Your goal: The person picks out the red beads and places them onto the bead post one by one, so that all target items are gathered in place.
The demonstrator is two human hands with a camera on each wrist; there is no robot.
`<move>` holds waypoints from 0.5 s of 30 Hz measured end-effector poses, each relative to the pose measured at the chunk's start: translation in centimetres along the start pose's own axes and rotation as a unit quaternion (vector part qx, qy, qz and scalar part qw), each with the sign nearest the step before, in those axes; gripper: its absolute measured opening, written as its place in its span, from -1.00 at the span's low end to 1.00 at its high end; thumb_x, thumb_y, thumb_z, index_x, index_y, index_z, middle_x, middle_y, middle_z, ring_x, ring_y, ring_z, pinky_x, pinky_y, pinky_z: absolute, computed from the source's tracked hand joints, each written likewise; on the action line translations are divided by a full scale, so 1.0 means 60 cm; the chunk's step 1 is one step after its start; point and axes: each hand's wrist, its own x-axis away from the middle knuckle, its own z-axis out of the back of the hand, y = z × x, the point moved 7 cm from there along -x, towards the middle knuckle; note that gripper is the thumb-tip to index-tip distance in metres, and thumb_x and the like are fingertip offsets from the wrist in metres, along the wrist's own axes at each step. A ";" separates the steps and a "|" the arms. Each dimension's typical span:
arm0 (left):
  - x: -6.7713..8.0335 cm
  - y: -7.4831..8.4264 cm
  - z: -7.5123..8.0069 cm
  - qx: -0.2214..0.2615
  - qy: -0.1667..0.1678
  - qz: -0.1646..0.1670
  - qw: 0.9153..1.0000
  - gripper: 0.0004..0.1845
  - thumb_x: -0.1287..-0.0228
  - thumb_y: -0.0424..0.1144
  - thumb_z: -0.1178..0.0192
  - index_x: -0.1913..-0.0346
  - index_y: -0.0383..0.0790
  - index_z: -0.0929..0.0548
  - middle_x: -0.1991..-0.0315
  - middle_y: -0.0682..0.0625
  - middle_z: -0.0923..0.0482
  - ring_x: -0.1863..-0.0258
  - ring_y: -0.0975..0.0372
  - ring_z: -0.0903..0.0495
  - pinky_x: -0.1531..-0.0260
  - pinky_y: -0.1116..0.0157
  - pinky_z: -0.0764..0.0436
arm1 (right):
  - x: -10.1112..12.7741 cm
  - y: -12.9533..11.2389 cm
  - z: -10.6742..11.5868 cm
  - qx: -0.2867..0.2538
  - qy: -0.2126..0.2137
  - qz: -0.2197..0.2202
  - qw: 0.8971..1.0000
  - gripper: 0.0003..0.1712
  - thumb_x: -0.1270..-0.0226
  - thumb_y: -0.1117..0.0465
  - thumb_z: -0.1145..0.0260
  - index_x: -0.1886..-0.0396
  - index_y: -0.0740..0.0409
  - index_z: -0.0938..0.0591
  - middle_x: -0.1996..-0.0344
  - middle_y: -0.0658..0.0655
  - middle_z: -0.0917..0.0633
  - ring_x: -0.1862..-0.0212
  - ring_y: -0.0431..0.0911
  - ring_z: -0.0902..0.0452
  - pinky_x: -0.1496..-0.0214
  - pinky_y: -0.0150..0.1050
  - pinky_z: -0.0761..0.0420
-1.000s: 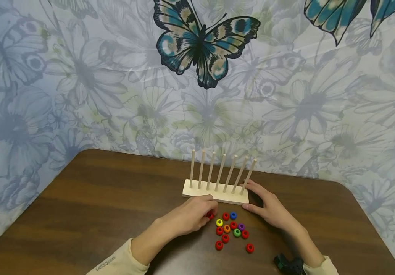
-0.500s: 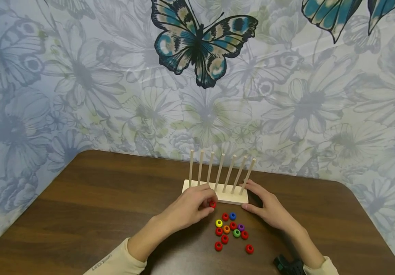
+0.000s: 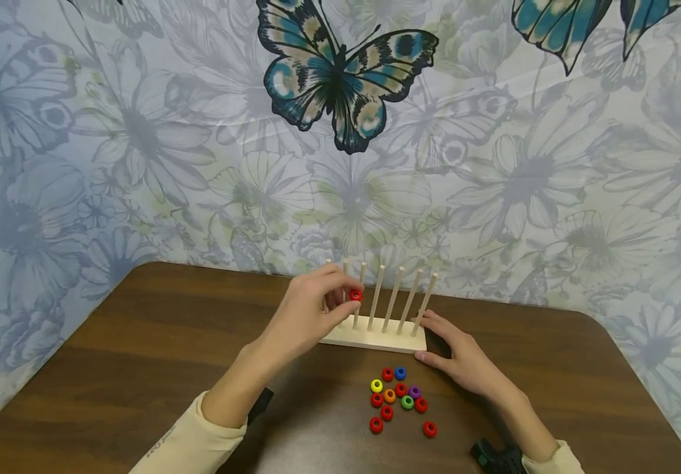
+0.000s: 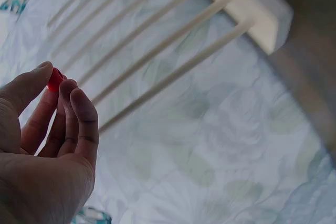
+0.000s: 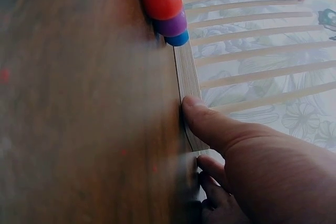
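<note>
Red bead is pinched in the left hand, up by the tops of the wooden pegs. I'd line its hole right over one peg, then let it slide down slowly. Other beads lie on the table. Right hand, fingers spread, presses the rack's base to keep it steady.

Red bead; pale wood rack; brown table; seemingly butterfly-print backdrop.
</note>
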 end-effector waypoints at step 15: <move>-0.044 -0.001 0.047 -0.039 0.116 -0.005 0.993 -0.81 -0.10 -0.31 -0.46 0.18 -0.12 -0.78 0.33 0.09 -0.66 0.58 0.32 -0.46 0.60 0.40 -0.42 | 0.001 0.007 -0.001 -0.011 -0.007 -0.008 1.000 -0.24 -0.29 -0.13 -0.37 -0.42 -0.01 -0.40 -0.51 0.18 -0.25 -0.50 0.19 -0.15 -0.39 0.28 -0.26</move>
